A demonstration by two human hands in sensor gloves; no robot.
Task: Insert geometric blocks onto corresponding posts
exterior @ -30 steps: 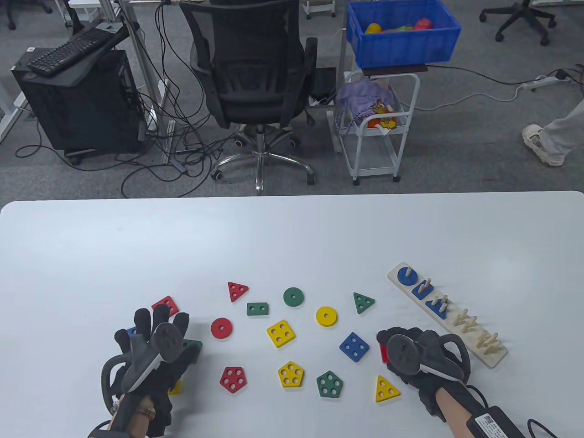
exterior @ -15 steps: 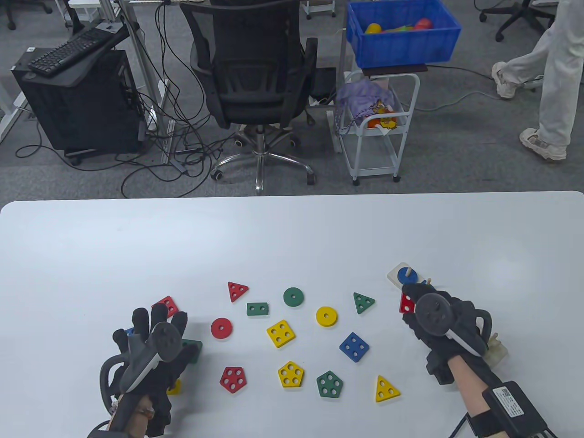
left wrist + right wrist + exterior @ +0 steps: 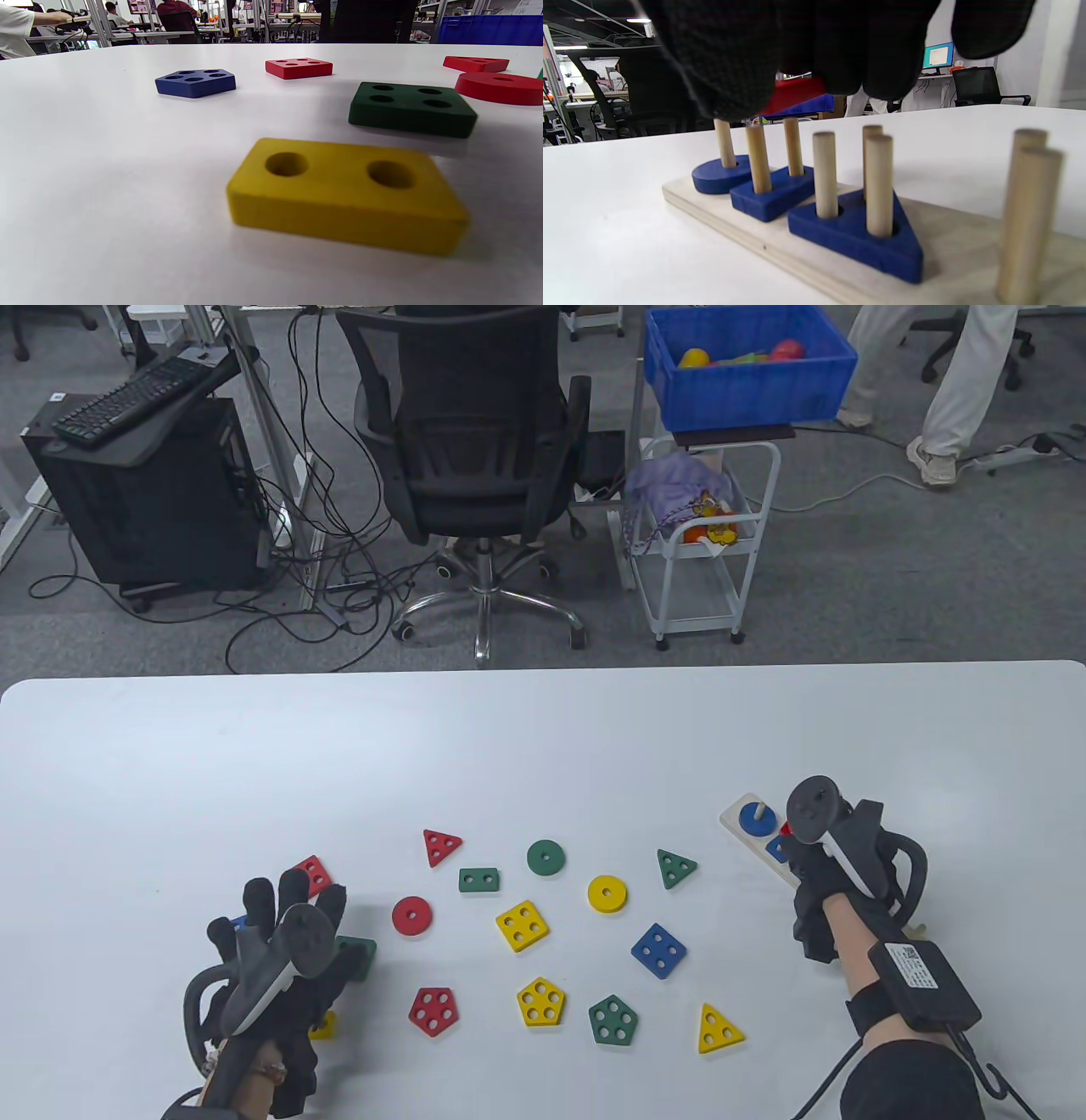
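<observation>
Two pegs wait just under the red block (image 3: 793, 91) your right hand (image 3: 819, 848) pinches above the peg board's (image 3: 721, 220) blue rectangle (image 3: 774, 192); level it, align both holes, then lower. Your left hand (image 3: 280, 959) rests open, far left of the board.

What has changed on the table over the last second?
The right hand carried a red block from near the table's front edge up over the peg board, now above the two-peg blue block. The left hand and loose blocks stayed put.
</observation>
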